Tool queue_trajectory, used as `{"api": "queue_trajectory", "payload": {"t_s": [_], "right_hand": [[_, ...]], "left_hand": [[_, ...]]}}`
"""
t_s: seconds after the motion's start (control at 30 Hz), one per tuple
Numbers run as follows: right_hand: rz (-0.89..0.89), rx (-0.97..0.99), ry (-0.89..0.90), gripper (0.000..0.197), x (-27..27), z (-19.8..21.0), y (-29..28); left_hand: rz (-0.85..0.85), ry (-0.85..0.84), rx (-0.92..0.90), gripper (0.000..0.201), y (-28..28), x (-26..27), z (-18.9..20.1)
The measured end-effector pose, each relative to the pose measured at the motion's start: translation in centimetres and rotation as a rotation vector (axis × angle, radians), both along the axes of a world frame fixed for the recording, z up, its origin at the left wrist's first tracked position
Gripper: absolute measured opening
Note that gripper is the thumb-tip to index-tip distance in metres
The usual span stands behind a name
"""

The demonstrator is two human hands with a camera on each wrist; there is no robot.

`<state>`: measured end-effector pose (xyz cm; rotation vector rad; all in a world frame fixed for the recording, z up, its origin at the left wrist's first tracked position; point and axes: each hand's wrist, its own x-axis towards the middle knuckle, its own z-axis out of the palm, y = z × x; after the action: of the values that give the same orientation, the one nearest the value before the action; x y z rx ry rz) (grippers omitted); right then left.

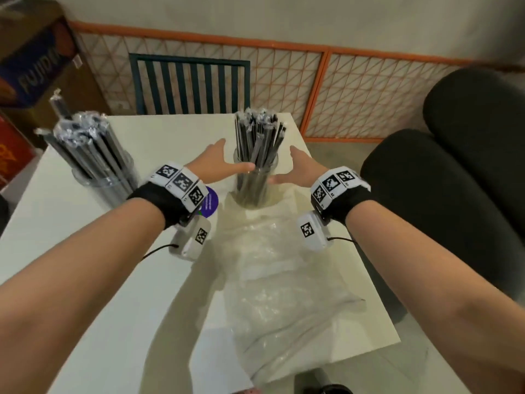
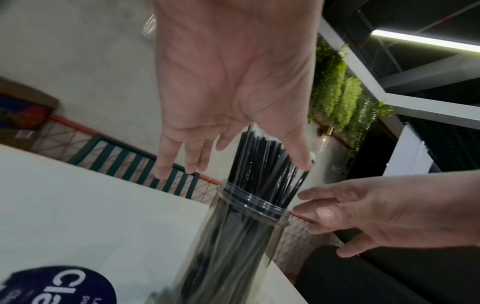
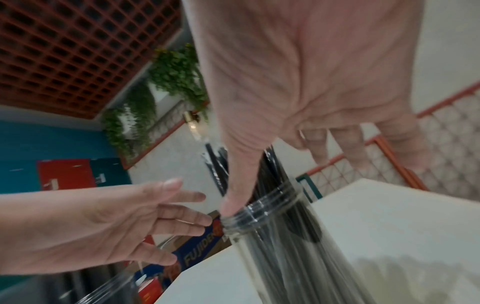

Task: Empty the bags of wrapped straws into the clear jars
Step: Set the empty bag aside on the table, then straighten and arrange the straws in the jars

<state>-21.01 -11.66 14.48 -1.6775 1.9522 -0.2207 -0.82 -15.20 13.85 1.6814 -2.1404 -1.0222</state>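
**Straws in, jar tall and easy to tip**

Straws [image 1: 257,143] standing loose in the middle clear jar [image 1: 254,180] near the far edge of the white tabletop [image 1: 85,251], fanned out well above the rim. Second jar [image 1: 105,177] off to the left, already packed with its own bundle. Emptied clear bags [image 1: 272,265] lying crumpled on the tabletop just in front of the middle jar, beside a round purple label [image 1: 208,201].

Left hand [image 1: 218,163] and right hand [image 1: 298,169] flanking the jar — fingers straight and spread, grasping nothing. Left thumb reaching across near the straws just above the rim; right thumb at the threaded neck in the right wrist view, contact likely but blurred.

Risks from here, as a judgement only:
- Tall, narrow jar with a top-heavy load — an uneven push from one palm likely to tip it toward the far edge or the dark seat [image 1: 426,194] on the right.
- Splayed tips easily caught by a spread finger, flicking straws out over the rim.
- Slick bag plastic close to the base — a slide toward the person apt to ride up on it and wobble.
- Motion blur in both wrist views suggesting speed; a gentle, even squeeze safer.
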Motion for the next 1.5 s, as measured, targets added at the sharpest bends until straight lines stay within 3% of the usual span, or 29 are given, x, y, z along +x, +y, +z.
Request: {"api": "queue_trajectory", "payload": {"t_s": [0.1,0.2,0.33,0.4,0.53,0.63,0.73,0.8,0.97,1.07,1.13,1.23,1.33,1.43,1.5], "right_hand": [[-0.104,-0.027,-0.188,0.118,0.7,-1.9,-2.6],[-0.176,-0.09,-0.36,0.132,1.1,-4.0,-4.8],[-0.122,-0.215,-0.447,0.133,-0.1,-8.9,-8.5],[-0.145,-0.251,-0.423,0.126,1.2,-7.0,-7.6],[-0.213,-0.288,-0.394,0.071,2.8,-2.8,-5.9],[-0.085,-0.23,-0.465,0.059,1.5,-0.6,-6.4],[0.078,-0.087,-0.442,0.058,0.0,1.7,-6.6],[0.137,-0.043,-0.369,0.07,-0.8,1.6,-6.7],[0.113,-0.116,-0.418,0.098,-0.8,-1.8,-5.9],[0.108,-0.139,-0.408,0.108,-0.1,-3.4,-5.8],[0.052,-0.178,-0.45,0.107,0.3,-3.6,-6.1],[-0.021,-0.273,-0.397,0.082,0.5,-3.2,-6.5],[0.007,-0.216,-0.362,0.064,-0.1,-1.9,-7.1],[0.1,-0.074,-0.273,0.057,-1.0,-0.1,-7.4],[0.167,-0.02,-0.228,0.066,-1.3,0.2,-7.2]], "left_hand": [[-0.013,0.128,0.08,0.115,-1.8,-1.4,-1.2],[0.027,0.365,0.018,0.112,-2.9,-3.2,-2.2],[0.032,0.504,0.0,0.104,-4.1,-4.2,-2.6],[0.001,0.476,0.002,0.09,-5.0,-4.2,-2.5],[-0.094,0.307,-0.109,0.06,-6.6,-2.8,-1.7],[-0.182,0.323,-0.132,0.058,-7.4,-1.7,-0.3],[-0.244,0.331,-0.121,0.067,-7.7,-1.2,0.9],[-0.25,0.326,-0.079,0.075,-7.7,-1.7,0.9],[-0.308,0.516,0.083,0.09,-7.2,-3.0,-0.6],[-0.317,0.511,0.146,0.106,-7.3,-3.5,-1.7],[-0.316,0.525,0.142,0.098,-7.5,-3.9,-2.1],[-0.269,0.537,0.101,0.07,-7.9,-4.2,-1.8],[-0.275,0.457,0.026,0.046,-8.4,-3.6,-0.4],[-0.339,0.38,0.044,0.046,-9.0,-2.8,1.2],[-0.405,0.318,0.096,0.051,-8.8,-2.7,1.9]]}}
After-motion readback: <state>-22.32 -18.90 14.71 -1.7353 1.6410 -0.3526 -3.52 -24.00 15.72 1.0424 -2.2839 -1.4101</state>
